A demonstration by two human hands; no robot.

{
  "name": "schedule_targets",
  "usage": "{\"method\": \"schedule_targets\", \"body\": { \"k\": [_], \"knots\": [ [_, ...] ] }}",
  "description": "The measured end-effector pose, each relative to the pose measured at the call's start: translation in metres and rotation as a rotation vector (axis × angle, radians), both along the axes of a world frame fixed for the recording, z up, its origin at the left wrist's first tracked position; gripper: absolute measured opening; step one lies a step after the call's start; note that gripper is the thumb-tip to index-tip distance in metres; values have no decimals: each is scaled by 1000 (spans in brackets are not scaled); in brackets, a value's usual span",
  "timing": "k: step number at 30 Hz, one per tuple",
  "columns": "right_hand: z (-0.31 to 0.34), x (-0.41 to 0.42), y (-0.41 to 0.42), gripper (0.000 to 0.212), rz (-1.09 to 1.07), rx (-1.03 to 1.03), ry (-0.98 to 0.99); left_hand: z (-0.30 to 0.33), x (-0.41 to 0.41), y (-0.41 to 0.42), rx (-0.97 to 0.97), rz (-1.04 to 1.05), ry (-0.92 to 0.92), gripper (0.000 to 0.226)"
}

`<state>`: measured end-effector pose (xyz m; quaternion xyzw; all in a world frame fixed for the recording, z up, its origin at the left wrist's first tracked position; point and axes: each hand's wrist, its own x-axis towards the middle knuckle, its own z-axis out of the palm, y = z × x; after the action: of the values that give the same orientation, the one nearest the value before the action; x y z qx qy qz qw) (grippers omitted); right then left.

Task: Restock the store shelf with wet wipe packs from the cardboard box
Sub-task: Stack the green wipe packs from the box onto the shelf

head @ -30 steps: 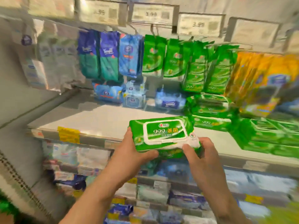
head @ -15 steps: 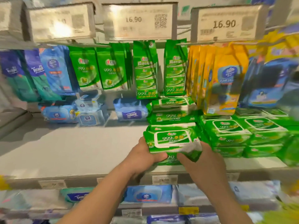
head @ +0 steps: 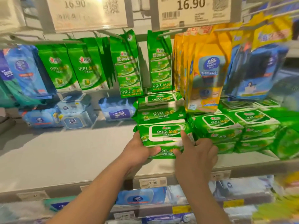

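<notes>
Store shelving fills the view, with a pale shelf at chest height and price tags on the rail above. The left hand grips the left end of a green wet wipe pack, thumb curled over its front edge. The right hand sits at the pack's right end, forefinger stretched onto the white lid and the other fingers bent alongside; whether they clamp the pack or only steady it I cannot tell. The pack lies on a second green pack near the shelf's front edge, just in front of a stack of like packs and just beside more green stacks on the right. Hanging green pouches and yellow bags crowd behind. The cardboard box is out of sight. This looks like the placing step: the next move likely calls for squaring the pack with its neighbours, then letting go.
</notes>
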<state>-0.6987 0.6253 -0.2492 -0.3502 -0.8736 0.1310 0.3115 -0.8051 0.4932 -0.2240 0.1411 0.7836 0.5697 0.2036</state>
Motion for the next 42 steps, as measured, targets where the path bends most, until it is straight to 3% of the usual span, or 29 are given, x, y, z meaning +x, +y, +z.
{"method": "schedule_targets", "body": {
  "k": [4,6,9,16,24,28,31,38,42],
  "knots": [
    [-5,0,-7,63,25,4,24,8,14,-10,-54,31,1,62],
    [-4,5,-18,57,61,-3,49,17,25,-23,-179,9,86,62],
    [-3,15,-44,52,160,-8,87,28,45,-59,-413,71,280,86],
    [-4,30,-152,43,504,-57,132,28,120,-221,-425,398,477,78],
    [-34,85,-401,46,1187,-74,103,-9,270,-457,-584,861,347,75],
    [-37,129,-532,42,1461,-182,-176,-32,357,-564,-619,1083,217,75],
    [-42,170,-614,44,1630,-203,-277,-45,416,-629,-612,1201,80,80],
    [-50,245,-743,47,1848,-296,-513,-65,516,-729,-486,1438,-59,89],
    [-62,258,-801,56,1873,-343,-671,-79,544,-771,-375,1535,-130,77]
  ]
}}
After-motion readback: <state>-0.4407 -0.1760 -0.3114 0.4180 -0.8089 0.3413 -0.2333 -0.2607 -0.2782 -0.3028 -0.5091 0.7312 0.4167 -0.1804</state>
